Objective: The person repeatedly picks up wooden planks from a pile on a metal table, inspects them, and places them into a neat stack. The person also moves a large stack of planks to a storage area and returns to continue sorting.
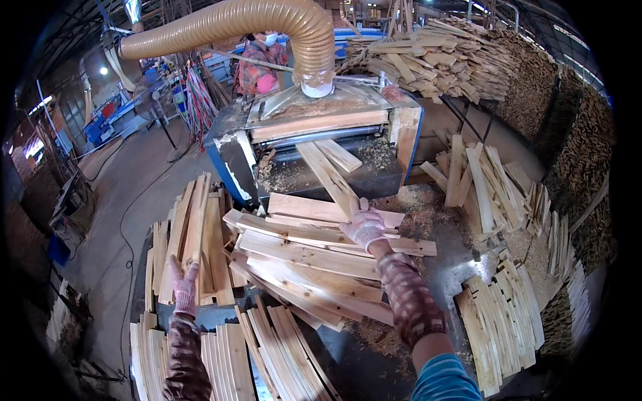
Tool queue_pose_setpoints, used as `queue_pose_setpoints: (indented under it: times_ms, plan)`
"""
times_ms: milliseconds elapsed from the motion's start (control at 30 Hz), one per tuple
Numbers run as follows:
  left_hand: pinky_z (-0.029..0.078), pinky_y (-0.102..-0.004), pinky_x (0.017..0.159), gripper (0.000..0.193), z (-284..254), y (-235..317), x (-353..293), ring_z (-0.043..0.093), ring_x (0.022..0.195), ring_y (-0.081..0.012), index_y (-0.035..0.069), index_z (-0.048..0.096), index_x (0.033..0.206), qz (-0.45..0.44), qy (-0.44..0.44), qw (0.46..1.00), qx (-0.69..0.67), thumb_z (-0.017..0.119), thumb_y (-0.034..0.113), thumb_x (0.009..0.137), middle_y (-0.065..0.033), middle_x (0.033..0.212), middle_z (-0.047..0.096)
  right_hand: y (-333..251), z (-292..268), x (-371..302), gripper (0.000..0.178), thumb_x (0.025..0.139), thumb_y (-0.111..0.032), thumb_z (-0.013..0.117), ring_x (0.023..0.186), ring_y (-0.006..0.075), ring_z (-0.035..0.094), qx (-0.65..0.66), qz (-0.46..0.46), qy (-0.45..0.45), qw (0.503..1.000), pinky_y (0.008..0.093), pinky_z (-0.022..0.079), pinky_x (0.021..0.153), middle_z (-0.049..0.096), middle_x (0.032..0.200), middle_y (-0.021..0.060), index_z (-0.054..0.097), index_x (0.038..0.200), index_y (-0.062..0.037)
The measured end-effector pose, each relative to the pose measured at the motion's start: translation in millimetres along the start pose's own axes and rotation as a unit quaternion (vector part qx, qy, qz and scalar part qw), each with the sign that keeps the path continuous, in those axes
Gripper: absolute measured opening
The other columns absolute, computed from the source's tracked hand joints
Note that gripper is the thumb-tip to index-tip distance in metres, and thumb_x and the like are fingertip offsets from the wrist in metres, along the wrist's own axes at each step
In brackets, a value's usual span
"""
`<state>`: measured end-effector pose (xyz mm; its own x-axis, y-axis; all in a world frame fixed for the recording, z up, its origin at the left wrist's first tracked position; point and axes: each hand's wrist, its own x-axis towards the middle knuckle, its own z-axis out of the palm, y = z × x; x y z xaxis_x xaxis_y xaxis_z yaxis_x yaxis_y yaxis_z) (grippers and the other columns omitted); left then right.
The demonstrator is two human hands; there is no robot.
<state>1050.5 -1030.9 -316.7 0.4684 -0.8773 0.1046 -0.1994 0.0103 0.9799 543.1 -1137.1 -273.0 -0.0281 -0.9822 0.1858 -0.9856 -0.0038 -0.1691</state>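
My right hand (366,224), in a pale knit glove, grips the near end of a wooden board (322,171). The board's far end lies at the opening of a thickness planer (321,123), beside a second, shorter board (339,155). At the left, my left hand (184,284), gloved the same way, is closed round the near end of a long, light board (198,217) above a stack of boards. A loose heap of planed boards (311,254) lies fanned out on the dark table between my hands. The fingers' undersides are hidden.
Bundled boards (501,321) sit at the right, more strips (284,344) in front. A ribbed hose (227,28) rises from the planer. A person (264,63) in a mask stands behind it. Wood shavings (401,200) litter the table; scrap wood (441,57) is piled at the back right.
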Motion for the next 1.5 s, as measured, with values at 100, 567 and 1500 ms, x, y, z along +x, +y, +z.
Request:
queue_pose_setpoints:
  times_ms: [100, 567, 1500]
  plan:
    - [0.038, -0.0394, 0.115, 0.083, 5, -41, -45, 0.034, 0.146, -0.0283, 0.009, 0.020, 0.161, -0.076, -0.096, 0.990, -0.070, 0.068, 0.008, 0.094, -0.0177, 0.160, 0.031, -7, 23, -6, 0.083, 0.084, -0.031, 0.068, 0.101, 0.0377, 0.065, -0.028, 0.022, -0.030, 0.999, 0.0489, 0.055, 0.085, 0.049, 0.141, 0.0246, 0.028, 0.153, -0.0067]
    - [0.055, -0.0405, 0.081, 0.094, -32, -188, -344, 0.067, 0.099, -0.0276, 0.001, 0.017, 0.158, -0.339, -0.100, 0.916, 0.187, 0.074, 0.027, 0.088, -0.0189, 0.118, 0.064, 56, 25, -539, 0.080, 0.088, -0.034, 0.065, 0.119, 0.0481, 0.056, 0.259, 0.025, -0.298, 0.918, 0.0514, 0.052, 0.093, 0.049, 0.140, 0.0264, 0.029, 0.155, -0.0080]
    - [0.056, -0.0388, 0.074, 0.059, -3, -186, -354, 0.067, 0.084, -0.0212, 0.005, 0.055, 0.118, -0.367, -0.062, 0.923, 0.099, 0.087, 0.031, 0.076, -0.0079, 0.093, 0.070, 8, 5, 3, 0.080, 0.088, -0.041, 0.063, 0.117, 0.0397, 0.058, -0.065, 0.020, -0.021, 0.997, 0.0490, 0.050, 0.095, 0.052, 0.134, 0.0230, 0.033, 0.153, -0.0062]
